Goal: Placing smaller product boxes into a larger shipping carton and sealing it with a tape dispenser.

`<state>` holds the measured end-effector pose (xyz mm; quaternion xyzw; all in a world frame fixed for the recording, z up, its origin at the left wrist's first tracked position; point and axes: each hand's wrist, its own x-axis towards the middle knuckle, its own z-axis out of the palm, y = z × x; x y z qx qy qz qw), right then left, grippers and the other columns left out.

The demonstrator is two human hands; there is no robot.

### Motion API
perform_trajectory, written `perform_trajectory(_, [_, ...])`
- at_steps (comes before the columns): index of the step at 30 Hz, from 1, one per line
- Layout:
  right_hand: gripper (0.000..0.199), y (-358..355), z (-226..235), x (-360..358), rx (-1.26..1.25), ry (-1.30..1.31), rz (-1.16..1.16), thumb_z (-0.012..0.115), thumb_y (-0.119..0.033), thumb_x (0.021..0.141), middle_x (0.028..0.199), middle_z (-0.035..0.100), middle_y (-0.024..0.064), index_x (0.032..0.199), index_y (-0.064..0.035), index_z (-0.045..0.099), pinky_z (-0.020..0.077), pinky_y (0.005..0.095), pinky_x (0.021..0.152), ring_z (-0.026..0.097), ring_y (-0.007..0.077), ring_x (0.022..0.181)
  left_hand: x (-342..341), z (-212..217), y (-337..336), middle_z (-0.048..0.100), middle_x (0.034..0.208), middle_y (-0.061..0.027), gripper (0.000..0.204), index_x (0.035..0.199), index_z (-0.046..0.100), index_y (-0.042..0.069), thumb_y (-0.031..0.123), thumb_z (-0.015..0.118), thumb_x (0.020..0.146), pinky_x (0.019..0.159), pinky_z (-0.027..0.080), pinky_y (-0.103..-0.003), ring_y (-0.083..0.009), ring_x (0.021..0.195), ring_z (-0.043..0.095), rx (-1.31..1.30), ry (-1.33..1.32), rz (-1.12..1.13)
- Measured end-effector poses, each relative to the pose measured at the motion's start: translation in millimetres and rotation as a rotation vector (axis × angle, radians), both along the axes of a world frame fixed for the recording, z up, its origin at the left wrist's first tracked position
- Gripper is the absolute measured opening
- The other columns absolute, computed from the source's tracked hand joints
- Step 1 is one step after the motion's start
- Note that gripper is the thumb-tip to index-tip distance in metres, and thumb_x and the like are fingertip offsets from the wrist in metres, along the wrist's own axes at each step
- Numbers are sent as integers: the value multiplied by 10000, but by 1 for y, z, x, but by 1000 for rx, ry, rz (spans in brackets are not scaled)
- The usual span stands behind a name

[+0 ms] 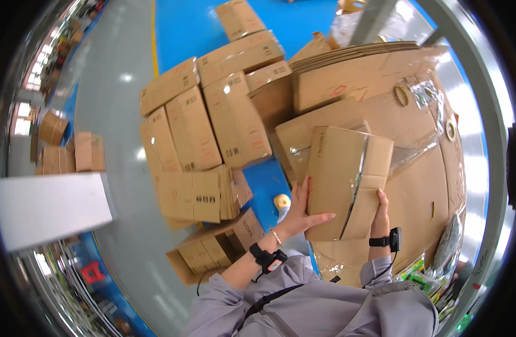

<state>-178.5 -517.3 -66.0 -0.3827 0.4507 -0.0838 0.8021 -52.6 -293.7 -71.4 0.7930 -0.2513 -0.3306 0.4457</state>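
Observation:
Both hands hold a brown cardboard box (335,168) in front of my body, above the cardboard-covered work surface. My left hand (303,212) grips its left side near the lower corner, the thumb lying across the near face. On the opposite side, my right hand (381,209) is closed around the lower right edge, with part of its fingers hidden. A narrow dark gap runs lengthwise between the box's wide panel and the flap-like strip on its right. Just behind it lies another brown carton (303,137), partly covered by the held box.
Several taped cartons (193,132) are stacked to the left. Below them stands an open carton (199,255) with smaller boxes inside. Flattened cardboard (348,78) leans at the back. Tape rolls (402,95) lie at right beside a metal post (485,84). A white panel (53,210) stands far left.

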Motion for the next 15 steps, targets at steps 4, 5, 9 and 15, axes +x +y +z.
perform_trajectory(4, [593, -10, -28, -48, 48, -160, 161, 621, -384, 813, 1125, 620, 144, 1257, -10, 501, 539, 383, 840, 630, 265, 973, -18, 4, 23, 301, 1411, -289, 1235, 1482, 7, -16, 504, 791, 681, 1101, 257, -421, -382, 1348, 287, -390, 424, 151])
perform_trajectory(5, [626, -9, -27, -51, 83, -212, 247, 642, -379, 798, 1142, 617, 150, 1275, -3, 490, 539, 386, 849, 629, 272, 995, -26, 8, 34, 319, 1401, -291, 1244, 1476, -7, -29, 502, 791, 683, 1104, 252, -418, -386, 1348, 288, -415, 430, 153])
perform_trajectory(9, [763, 0, -43, -53, 205, -215, 575, 710, -416, 734, 1206, 588, 152, 1299, 33, 464, 495, 385, 915, 585, 269, 1084, -51, 20, 95, 331, 1395, -299, 1255, 1474, -41, -28, 496, 788, 690, 1105, 247, -415, -396, 1334, 307, -362, 276, 99])
perform_trajectory(15, [717, 103, -58, -55, 182, -89, 601, 651, -431, 800, 1214, 584, 159, 1308, 34, 452, 498, 388, 915, 583, 271, 1100, -93, 17, 200, 276, 1462, -264, 1223, 1473, -92, -4, 403, 785, 726, 1097, 271, -400, -368, 1344, 328, -354, 435, 180])
